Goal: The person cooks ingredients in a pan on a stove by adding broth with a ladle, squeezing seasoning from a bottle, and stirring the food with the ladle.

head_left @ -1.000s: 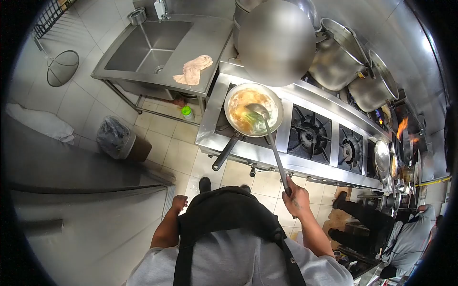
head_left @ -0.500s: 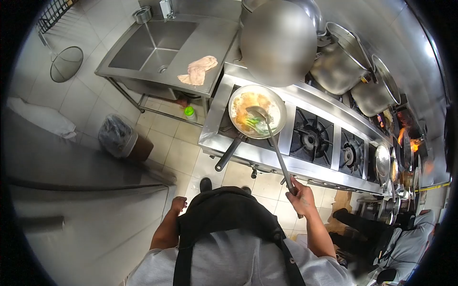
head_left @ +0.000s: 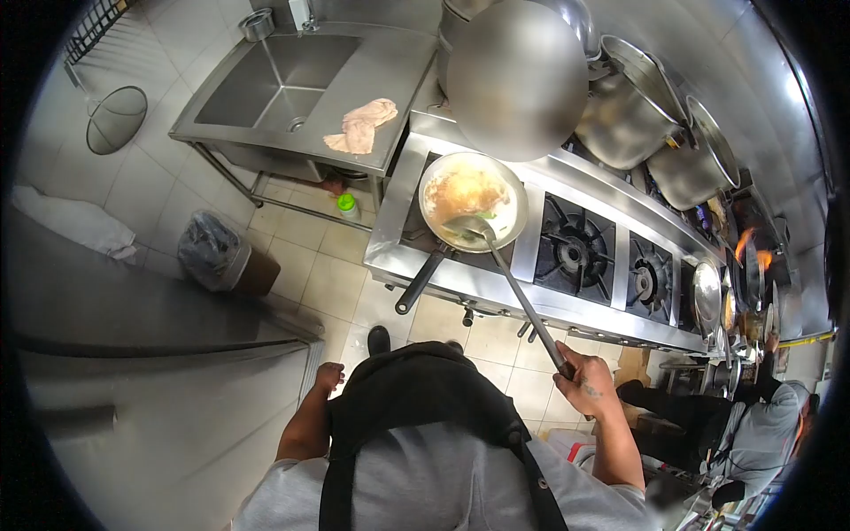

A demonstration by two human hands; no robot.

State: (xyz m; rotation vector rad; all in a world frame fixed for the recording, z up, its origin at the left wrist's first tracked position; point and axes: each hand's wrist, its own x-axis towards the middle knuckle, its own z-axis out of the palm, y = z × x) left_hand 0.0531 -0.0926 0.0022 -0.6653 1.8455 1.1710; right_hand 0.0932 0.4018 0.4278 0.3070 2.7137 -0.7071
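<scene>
My right hand (head_left: 584, 382) grips the dark end of a long metal ladle (head_left: 524, 301). The ladle's bowl rests in the near side of a frying pan (head_left: 519, 217), among an orange and white liquid food (head_left: 464, 191) with a bit of green in it. The pan sits on the leftmost burner, its black handle pointing toward me and to the left. My left hand (head_left: 329, 377) hangs at my side, away from the stove, its fingers curled with nothing visible in them.
Bare burner grates (head_left: 574, 255) lie right of the pan, with large pots (head_left: 624, 124) behind. A sink counter (head_left: 390, 71) holds a pinkish cloth (head_left: 359, 126). A lined bin (head_left: 212, 252) stands on the left. Flames (head_left: 745, 243) rise far right, near another person (head_left: 761, 434).
My right hand has moved right and slightly up in the view. The ladle's bowl has moved from the pan's middle toward its near side, and less green shows. My left hand stays low.
</scene>
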